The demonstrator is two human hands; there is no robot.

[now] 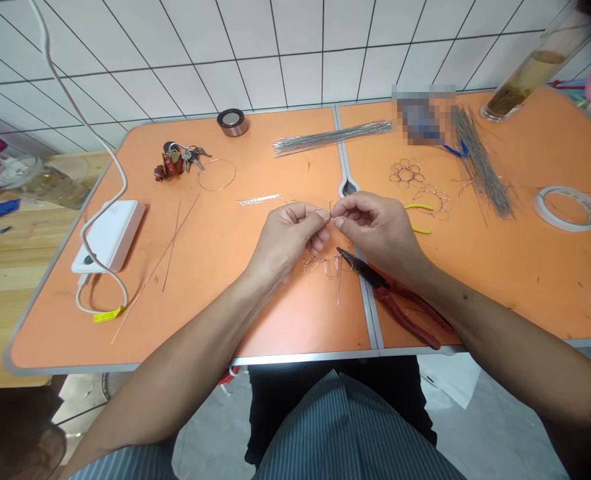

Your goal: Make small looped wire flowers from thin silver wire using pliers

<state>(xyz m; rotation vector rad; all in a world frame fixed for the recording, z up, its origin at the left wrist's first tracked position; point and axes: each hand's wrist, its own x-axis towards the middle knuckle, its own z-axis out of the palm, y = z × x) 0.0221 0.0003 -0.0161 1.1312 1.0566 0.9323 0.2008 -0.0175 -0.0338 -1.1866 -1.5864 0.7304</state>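
Observation:
My left hand (295, 232) and my right hand (375, 223) meet above the middle of the table, fingertips almost touching. Both pinch a thin wire (330, 208), whose short end sticks up between them. Below the fingers hangs or lies a looped wire shape (330, 268), partly hidden by my left hand; whether it joins the pinched wire I cannot tell. Long-nose pliers (400, 303) with red handles rest under my right wrist, jaws pointing up and left. Yellow-handled cutters or pliers (419, 219) are mostly covered by my right hand.
Wire flowers (406, 173), wire bundles (333, 137) and a tape roll (568, 208) lie beyond my hands. Leftward are keys (190, 157), loose wires (173, 243) and a white power bank (109, 235) with a cable. A tall glass (520, 83) stands at the back right.

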